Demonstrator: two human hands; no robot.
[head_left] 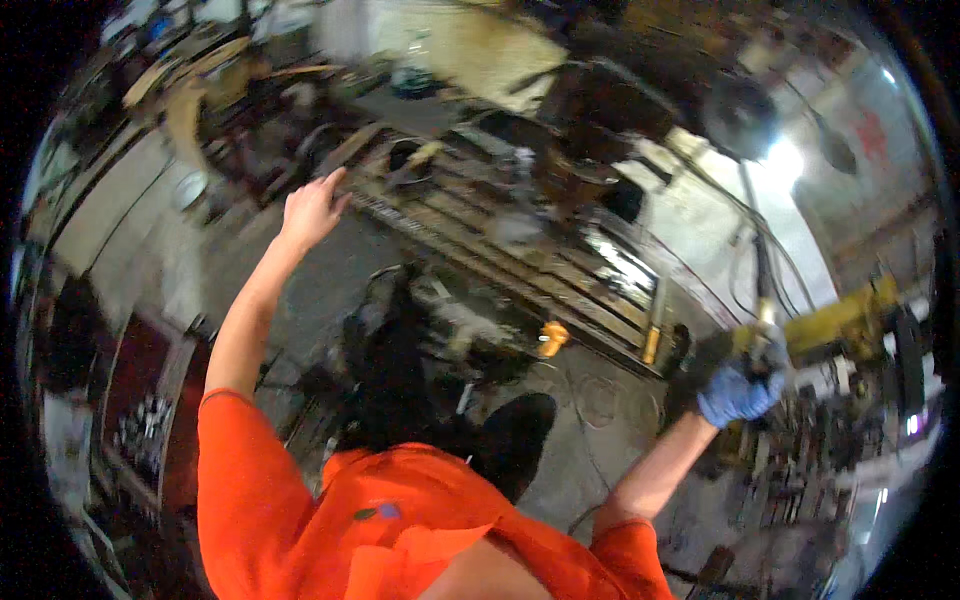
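Observation:
My left hand (313, 212) is bare and reaches out over the near-left edge of a slotted metal workbench (462, 246). Its fingers are partly stretched, with the thumb apart, and nothing shows in it. Off to the right, my right hand (738, 394) wears a blue glove. Its fingers are curled around a dark grey piece (768, 346), too blurred to name. Just above this piece a dark rod or hose (764, 270) runs upward toward a round dark lamp-like head (740, 115).
An orange-yellow object (552, 338) sits by the bench's front edge. At the left stands a dark red box (140, 375) near a tray of small metal parts (147, 428). A yellow beam (845, 315) is at right. Cables (585, 430) lie on the floor.

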